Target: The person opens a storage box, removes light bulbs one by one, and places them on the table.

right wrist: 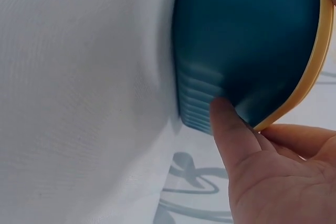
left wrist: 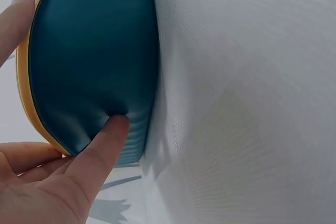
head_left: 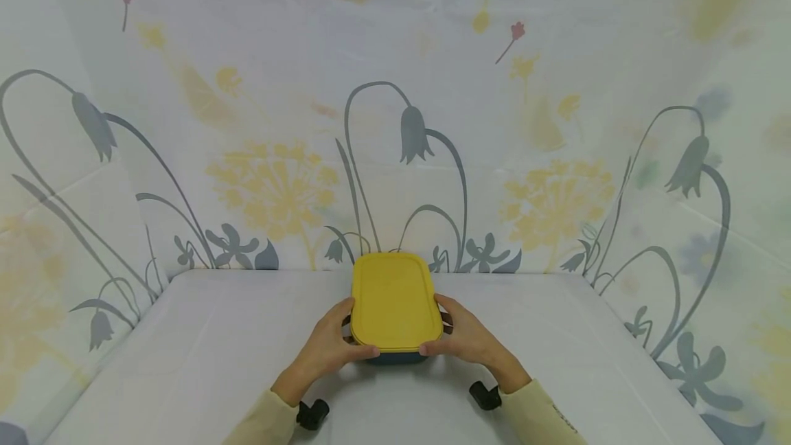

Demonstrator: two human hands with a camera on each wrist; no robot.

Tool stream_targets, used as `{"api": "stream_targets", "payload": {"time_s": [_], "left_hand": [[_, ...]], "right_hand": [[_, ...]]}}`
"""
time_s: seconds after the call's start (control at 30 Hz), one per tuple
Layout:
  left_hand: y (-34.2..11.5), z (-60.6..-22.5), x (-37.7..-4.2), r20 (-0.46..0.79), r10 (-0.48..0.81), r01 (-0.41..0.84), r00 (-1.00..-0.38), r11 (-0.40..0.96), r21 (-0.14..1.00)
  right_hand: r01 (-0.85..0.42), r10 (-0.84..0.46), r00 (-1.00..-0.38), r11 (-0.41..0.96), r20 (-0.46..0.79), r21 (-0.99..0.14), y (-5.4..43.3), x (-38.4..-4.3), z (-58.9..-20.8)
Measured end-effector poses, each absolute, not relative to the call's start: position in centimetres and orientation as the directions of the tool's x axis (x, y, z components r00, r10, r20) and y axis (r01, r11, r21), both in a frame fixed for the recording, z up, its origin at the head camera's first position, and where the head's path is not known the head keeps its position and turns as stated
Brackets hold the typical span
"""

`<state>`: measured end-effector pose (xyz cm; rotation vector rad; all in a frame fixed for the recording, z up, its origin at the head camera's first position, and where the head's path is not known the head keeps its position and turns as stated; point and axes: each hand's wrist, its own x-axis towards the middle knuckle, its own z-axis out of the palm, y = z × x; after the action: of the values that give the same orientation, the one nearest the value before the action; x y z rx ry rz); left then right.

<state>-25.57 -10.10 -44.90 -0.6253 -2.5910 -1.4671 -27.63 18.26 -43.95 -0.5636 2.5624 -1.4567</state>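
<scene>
A rectangular lunch box with rounded corners, its yellow lid (head_left: 395,301) on top of a dark teal body (head_left: 397,358), sits on the white table. My left hand (head_left: 329,343) grips its left side, thumb against the near wall. On the opposite side, my right hand (head_left: 465,335) holds the box in the same way. The left wrist view shows a fingertip pressed on the smooth teal wall (left wrist: 94,51), beside a ribbed corner. In the right wrist view, a finger touches the teal wall (right wrist: 247,30) near its ribs; the lid looks seated on the rim.
The white table (head_left: 235,328) stretches out around the box. A floral cloth backdrop (head_left: 395,191) rises behind its far edge and along both sides. Black wrist devices (head_left: 312,415) are worn at the cuffs of light sleeves (head_left: 266,421).
</scene>
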Motion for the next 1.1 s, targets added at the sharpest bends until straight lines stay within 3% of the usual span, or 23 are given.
{"api": "stream_targets", "payload": {"time_s": [0.4,0.73,1.1], "left_hand": [[-10.1,-44.8,-25.5,0.277,0.292,0.385,-0.916,0.438,0.812],[-10.0,-44.5,-25.2,0.231,0.221,0.316,-0.947,0.531,0.786],[-10.5,-43.6,-25.0,0.224,0.185,0.289,-0.957,0.553,0.781]], "right_hand": [[-0.238,-0.369,-0.927,0.442,0.067,-0.865,18.3,-27.5,-44.0],[-0.329,-0.379,-0.916,0.525,0.13,-0.785,18.4,-27.6,-43.7],[-0.337,-0.318,-0.932,0.589,0.173,-0.735,17.9,-27.0,-42.7]]}}
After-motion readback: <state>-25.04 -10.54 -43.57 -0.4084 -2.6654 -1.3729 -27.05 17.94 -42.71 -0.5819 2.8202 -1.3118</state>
